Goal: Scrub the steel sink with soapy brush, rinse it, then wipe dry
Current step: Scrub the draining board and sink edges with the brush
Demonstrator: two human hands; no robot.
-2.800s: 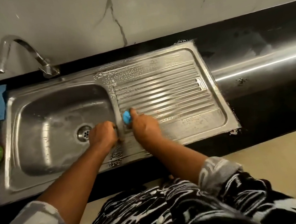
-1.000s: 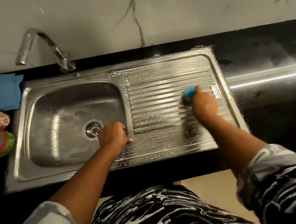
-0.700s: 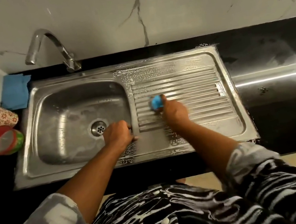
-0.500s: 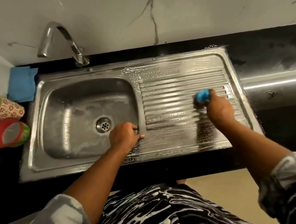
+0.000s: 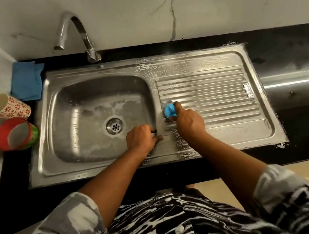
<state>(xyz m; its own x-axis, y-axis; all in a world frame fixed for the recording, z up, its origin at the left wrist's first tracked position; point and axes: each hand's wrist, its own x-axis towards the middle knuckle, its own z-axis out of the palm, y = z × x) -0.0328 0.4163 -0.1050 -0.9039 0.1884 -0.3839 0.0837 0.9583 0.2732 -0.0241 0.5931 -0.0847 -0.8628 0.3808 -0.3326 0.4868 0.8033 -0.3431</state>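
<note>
The steel sink (image 5: 104,164) has a basin on the left and a ribbed drainboard (image 5: 216,95) on the right, both streaked with soap foam. My right hand (image 5: 189,121) grips a brush with a blue handle (image 5: 169,110) and presses it on the drainboard's left end, beside the basin. My left hand (image 5: 142,138) holds the ridge between basin and drainboard, fingers curled over the basin's edge. The brush's bristles are mostly hidden under the handle. The drain (image 5: 114,126) sits in the basin floor.
A steel tap (image 5: 76,32) arches over the basin from the back. A folded blue cloth (image 5: 27,83) lies at the sink's back left. A flowered cup (image 5: 5,108) and a red-green cup (image 5: 16,134) stand on the left. Black counter (image 5: 299,115) extends right.
My right hand has swept the brush left across the drainboard, from its right part to the left end by the basin. My left hand stays on the basin's edge.
</note>
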